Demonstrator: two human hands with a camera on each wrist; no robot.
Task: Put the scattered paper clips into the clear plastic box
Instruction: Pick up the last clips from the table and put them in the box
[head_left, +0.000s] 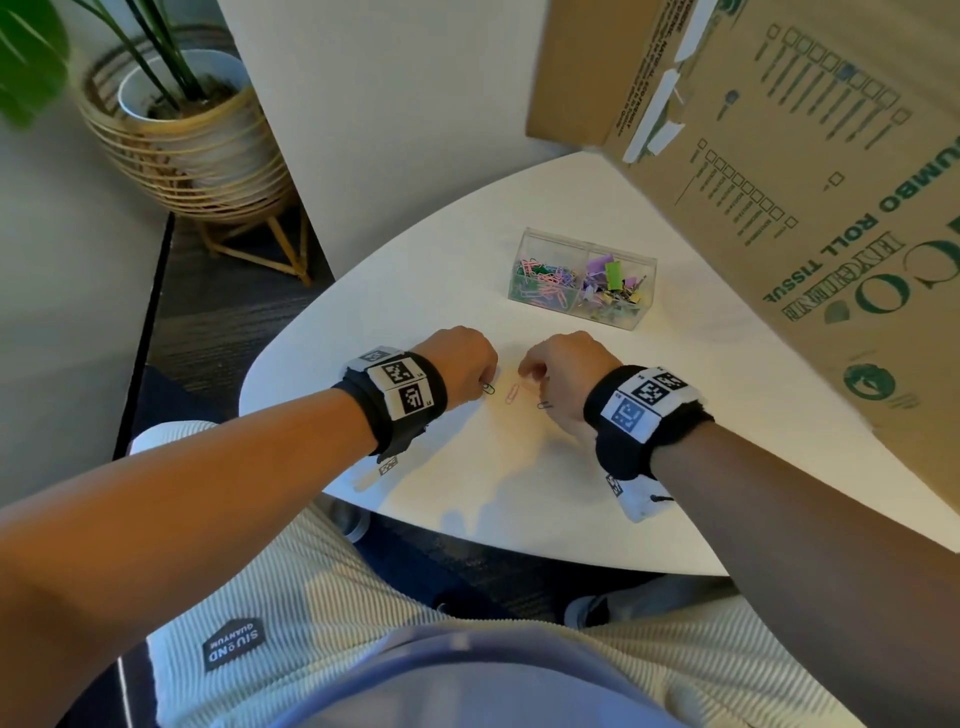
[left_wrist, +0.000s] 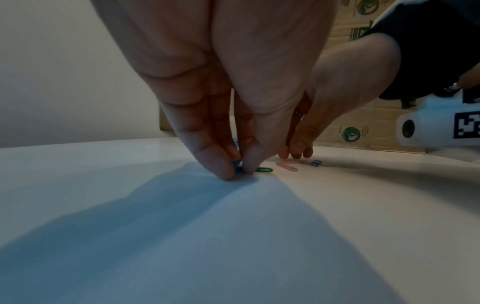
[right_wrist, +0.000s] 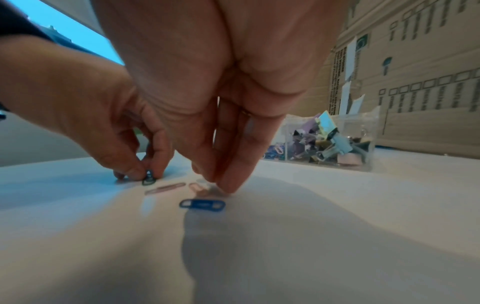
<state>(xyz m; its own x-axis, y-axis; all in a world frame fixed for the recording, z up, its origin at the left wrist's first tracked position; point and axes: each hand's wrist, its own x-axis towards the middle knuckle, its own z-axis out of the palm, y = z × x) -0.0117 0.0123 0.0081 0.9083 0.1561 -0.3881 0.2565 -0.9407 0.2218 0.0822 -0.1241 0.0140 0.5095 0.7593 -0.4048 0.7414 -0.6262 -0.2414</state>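
Both hands (head_left: 519, 366) pinching paper clips (head_left: 514, 393)

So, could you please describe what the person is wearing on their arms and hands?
Both forearms are bare, with no sleeves. Each wrist carries a black fabric band: the left band and the right band both hold white blocks printed with black square tag patterns, and one tag on the right band looks blue. A small white camera unit with a short black cord hangs beneath the right wrist. No gloves.

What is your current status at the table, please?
Left hand pinches a paper clip on the table. Right hand reaches for the pink clips. Clear plastic box stands beyond, path unobstructed.
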